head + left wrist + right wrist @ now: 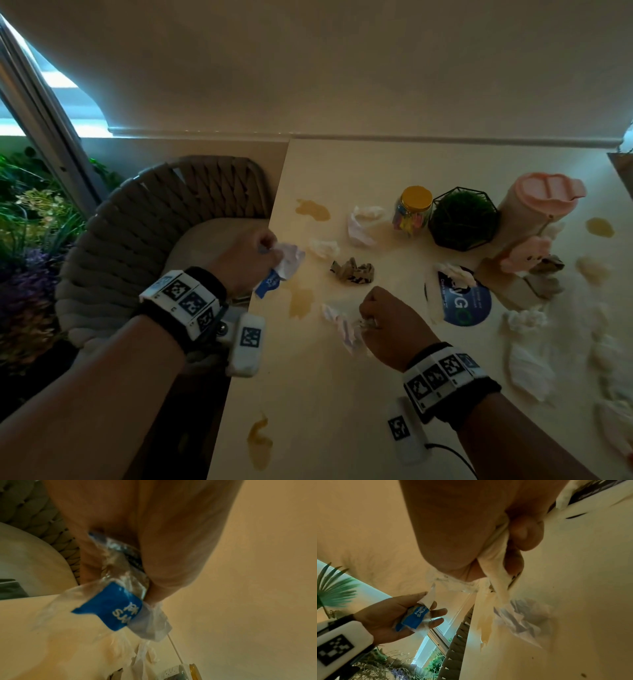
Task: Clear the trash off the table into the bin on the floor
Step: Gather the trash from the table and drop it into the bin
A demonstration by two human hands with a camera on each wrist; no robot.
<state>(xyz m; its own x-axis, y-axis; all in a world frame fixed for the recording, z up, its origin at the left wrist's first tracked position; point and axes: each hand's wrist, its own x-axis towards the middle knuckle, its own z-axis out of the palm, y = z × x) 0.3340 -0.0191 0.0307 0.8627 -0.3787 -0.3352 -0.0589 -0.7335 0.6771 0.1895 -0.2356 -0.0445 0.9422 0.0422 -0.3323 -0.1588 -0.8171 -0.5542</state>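
My left hand (253,257) hovers at the table's left edge and grips a clear wrapper with a blue label (111,609) plus a crumpled white paper (289,262). In the right wrist view that left hand (399,616) shows the blue wrapper (413,618) in its curled fingers. My right hand (383,318) rests low on the cream table (325,411) and pinches a white tissue (496,555). A crumpled lined paper (339,322) lies just left of it. More trash lies beyond: a brown paper wad (352,270) and white tissues (323,247). No bin is in view.
A yellow-lidded jar (412,210), a green plant in a wire frame (462,219), a pink-lidded pitcher (537,202) and a blue round card (466,305) stand at the back right. Yellow spills (301,301) stain the table. A woven chair (164,219) stands left of it.
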